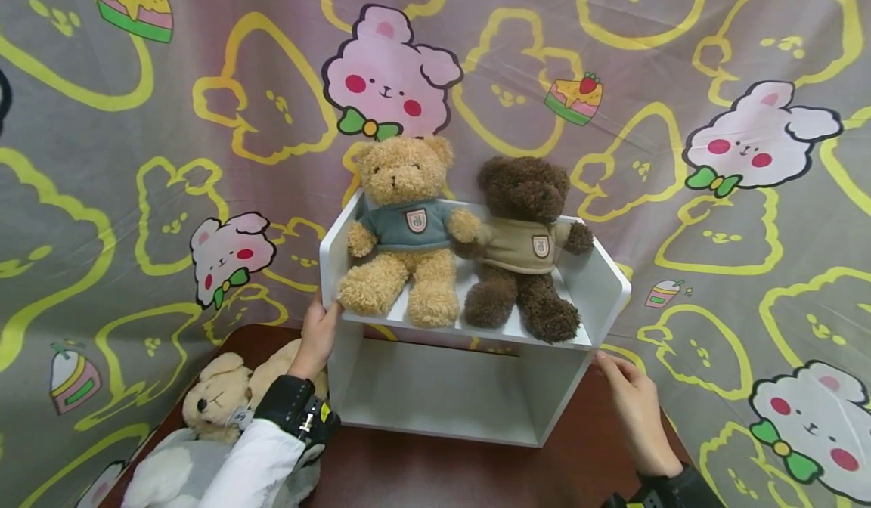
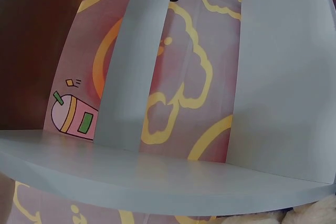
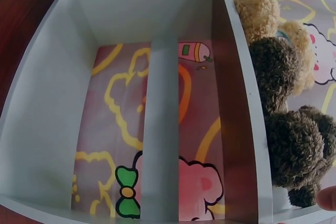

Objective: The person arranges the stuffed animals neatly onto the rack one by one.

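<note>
A white two-tier shelf [image 1: 435, 387] stands on the dark table. On its upper tier sit two teddy bears side by side: a light tan teddy bear [image 1: 401, 228] in a blue-grey sweater on the left, and a dark brown teddy bear [image 1: 524, 247] in an olive-tan sweater on the right. My left hand [image 1: 320, 336] grips the shelf's left side panel just below the upper tier, its far fingers hidden behind the panel. At the opposite side, my right hand [image 1: 633, 398] pinches the panel's edge under the upper tier's corner. One of its fingertips [image 3: 326, 199] shows in the right wrist view.
Left of the shelf lie a cream plush dog [image 1: 218, 398] and a grey-and-white plush toy [image 1: 177, 466], partly behind my left forearm. A patterned curtain [image 1: 510, 54] hangs close behind and on both sides. The reddish-brown table [image 1: 435, 470] extends in front.
</note>
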Action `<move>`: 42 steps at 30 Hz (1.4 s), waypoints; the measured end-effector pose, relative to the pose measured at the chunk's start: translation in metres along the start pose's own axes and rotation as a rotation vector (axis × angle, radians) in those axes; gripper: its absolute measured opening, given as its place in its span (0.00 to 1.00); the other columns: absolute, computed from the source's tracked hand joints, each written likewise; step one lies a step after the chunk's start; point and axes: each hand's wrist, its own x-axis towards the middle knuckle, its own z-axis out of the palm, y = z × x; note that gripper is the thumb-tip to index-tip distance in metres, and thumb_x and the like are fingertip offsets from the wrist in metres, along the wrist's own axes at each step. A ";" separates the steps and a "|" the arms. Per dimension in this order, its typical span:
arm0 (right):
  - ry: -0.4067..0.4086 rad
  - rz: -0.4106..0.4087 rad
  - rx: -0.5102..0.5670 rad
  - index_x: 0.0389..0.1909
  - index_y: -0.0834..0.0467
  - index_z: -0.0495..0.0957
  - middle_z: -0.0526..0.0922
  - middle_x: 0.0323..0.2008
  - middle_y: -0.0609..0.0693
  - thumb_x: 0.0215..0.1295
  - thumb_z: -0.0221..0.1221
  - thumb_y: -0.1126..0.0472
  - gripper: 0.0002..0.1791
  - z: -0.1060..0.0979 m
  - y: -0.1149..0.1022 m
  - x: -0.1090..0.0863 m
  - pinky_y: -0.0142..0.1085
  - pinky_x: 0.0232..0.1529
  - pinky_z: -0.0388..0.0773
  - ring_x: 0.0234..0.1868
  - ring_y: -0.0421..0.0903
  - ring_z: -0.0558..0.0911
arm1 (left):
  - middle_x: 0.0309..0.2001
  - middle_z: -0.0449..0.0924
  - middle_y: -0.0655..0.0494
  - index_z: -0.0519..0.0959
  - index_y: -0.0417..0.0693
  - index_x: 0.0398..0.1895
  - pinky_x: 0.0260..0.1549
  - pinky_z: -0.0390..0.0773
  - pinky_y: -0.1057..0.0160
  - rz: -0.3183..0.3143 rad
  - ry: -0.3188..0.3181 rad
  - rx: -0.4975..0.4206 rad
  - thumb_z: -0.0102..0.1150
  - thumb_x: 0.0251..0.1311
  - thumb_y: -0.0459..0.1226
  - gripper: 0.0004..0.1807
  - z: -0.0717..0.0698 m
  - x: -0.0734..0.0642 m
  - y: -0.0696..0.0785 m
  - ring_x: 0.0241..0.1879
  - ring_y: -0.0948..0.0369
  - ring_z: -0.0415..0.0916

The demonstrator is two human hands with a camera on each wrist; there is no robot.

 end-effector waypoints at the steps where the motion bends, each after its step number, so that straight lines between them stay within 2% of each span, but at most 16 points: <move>1: 0.008 0.001 -0.001 0.59 0.68 0.63 0.66 0.57 0.67 0.65 0.40 0.38 0.38 0.000 0.000 0.000 0.53 0.56 0.59 0.58 0.59 0.64 | 0.65 0.55 0.39 0.50 0.38 0.67 0.59 0.54 0.42 0.002 0.001 -0.006 0.36 0.68 0.34 0.26 0.000 0.000 0.000 0.63 0.45 0.55; 9: 0.046 -0.020 -0.015 0.61 0.68 0.60 0.62 0.60 0.65 0.66 0.41 0.39 0.38 0.000 0.005 0.005 0.54 0.58 0.56 0.61 0.60 0.60 | 0.64 0.56 0.40 0.50 0.38 0.67 0.60 0.55 0.45 -0.011 -0.009 -0.026 0.35 0.69 0.34 0.25 0.000 0.000 0.001 0.62 0.48 0.56; 15: 0.082 -0.053 -0.018 0.60 0.68 0.61 0.64 0.59 0.65 0.65 0.43 0.41 0.36 0.002 0.009 0.010 0.52 0.56 0.59 0.59 0.59 0.62 | 0.65 0.54 0.37 0.48 0.35 0.67 0.60 0.54 0.45 -0.035 -0.017 -0.033 0.33 0.68 0.31 0.25 0.001 -0.007 0.020 0.63 0.46 0.54; 17: 0.090 -0.066 -0.024 0.60 0.68 0.62 0.64 0.59 0.65 0.66 0.44 0.41 0.36 0.003 0.010 0.012 0.51 0.56 0.60 0.59 0.59 0.63 | 0.65 0.54 0.38 0.48 0.35 0.67 0.60 0.54 0.45 -0.032 -0.016 -0.024 0.33 0.68 0.32 0.25 0.001 -0.006 0.018 0.63 0.46 0.54; 21: 0.081 -0.070 -0.039 0.61 0.70 0.59 0.62 0.59 0.67 0.66 0.43 0.41 0.37 0.004 0.012 0.015 0.53 0.56 0.59 0.60 0.61 0.62 | 0.65 0.55 0.40 0.49 0.38 0.68 0.60 0.55 0.45 -0.012 -0.006 -0.019 0.34 0.69 0.34 0.25 0.000 0.000 0.001 0.63 0.47 0.55; 24: 0.071 -0.072 -0.043 0.62 0.70 0.57 0.61 0.60 0.68 0.66 0.43 0.41 0.38 0.005 0.013 0.016 0.54 0.56 0.60 0.60 0.62 0.62 | 0.65 0.56 0.40 0.50 0.39 0.67 0.59 0.55 0.45 0.000 0.000 -0.007 0.35 0.69 0.35 0.25 0.000 0.001 -0.002 0.62 0.47 0.56; 32: 0.042 -0.074 -0.026 0.65 0.69 0.52 0.59 0.61 0.68 0.65 0.42 0.39 0.42 0.010 0.012 0.020 0.55 0.57 0.60 0.61 0.62 0.61 | 0.63 0.58 0.40 0.51 0.39 0.66 0.59 0.55 0.45 0.000 0.000 -0.009 0.36 0.69 0.38 0.25 -0.001 0.001 -0.002 0.62 0.48 0.56; 38: 0.023 -0.060 0.027 0.65 0.71 0.49 0.56 0.62 0.70 0.65 0.41 0.38 0.44 0.017 0.008 0.024 0.56 0.59 0.56 0.61 0.63 0.59 | 0.64 0.57 0.41 0.50 0.40 0.67 0.59 0.56 0.45 -0.006 -0.004 -0.011 0.36 0.69 0.38 0.25 -0.001 0.000 -0.002 0.62 0.49 0.57; 42: 0.010 -0.043 0.086 0.64 0.71 0.52 0.57 0.61 0.68 0.65 0.40 0.37 0.43 0.021 0.007 0.026 0.55 0.59 0.54 0.60 0.61 0.59 | 0.64 0.57 0.41 0.50 0.40 0.67 0.59 0.57 0.45 0.004 -0.007 -0.007 0.36 0.69 0.37 0.25 -0.001 0.001 -0.002 0.62 0.48 0.57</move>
